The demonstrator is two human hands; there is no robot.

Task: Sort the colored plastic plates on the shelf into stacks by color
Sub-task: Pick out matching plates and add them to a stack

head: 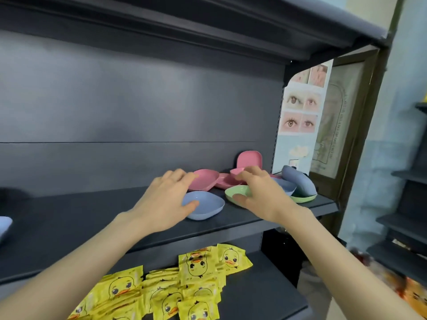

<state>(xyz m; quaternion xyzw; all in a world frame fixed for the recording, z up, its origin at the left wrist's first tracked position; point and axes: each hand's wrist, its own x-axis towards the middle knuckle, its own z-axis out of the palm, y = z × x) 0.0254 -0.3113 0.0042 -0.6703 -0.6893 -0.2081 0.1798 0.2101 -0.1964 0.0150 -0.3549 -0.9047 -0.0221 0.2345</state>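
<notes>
Yellow duck packets (196, 269) lie heaped on the lower shelf (265, 289), at 6 o'clock in the frame. Both forearms reach up past them to the middle shelf (92, 218).

Left hand (161, 199): the thumb is laid on the near-left rim of a light blue plate (208, 206), which sits right way up near the shelf's front edge. The fingers are curled at 12 o'clock of that plate, at the left edge of a large pink plate (204, 181). Whether the hand grips either plate cannot be told.

Right hand (261, 192): the thumb is inside a green plate (241, 191), which sits at 3 o'clock of the light blue plate and apart from it. The fingers arch over its far rim, with the tips at a small pink plate (236, 171). A firm hold cannot be confirmed.

Flat pink plates (227, 181) lie between the two hands. An upright pink plate (250, 159) leans on the back panel at 12 o'clock of the right hand. At 3 o'clock of that hand, a grey-blue plate (298, 181) lies overturned and tilted on a pale blue plate (287, 188) and a second green plate (302, 199). An edge blue plate (4, 225) shows at 9 o'clock of the frame. An eye poster (300, 107) hangs at 2 o'clock.
</notes>
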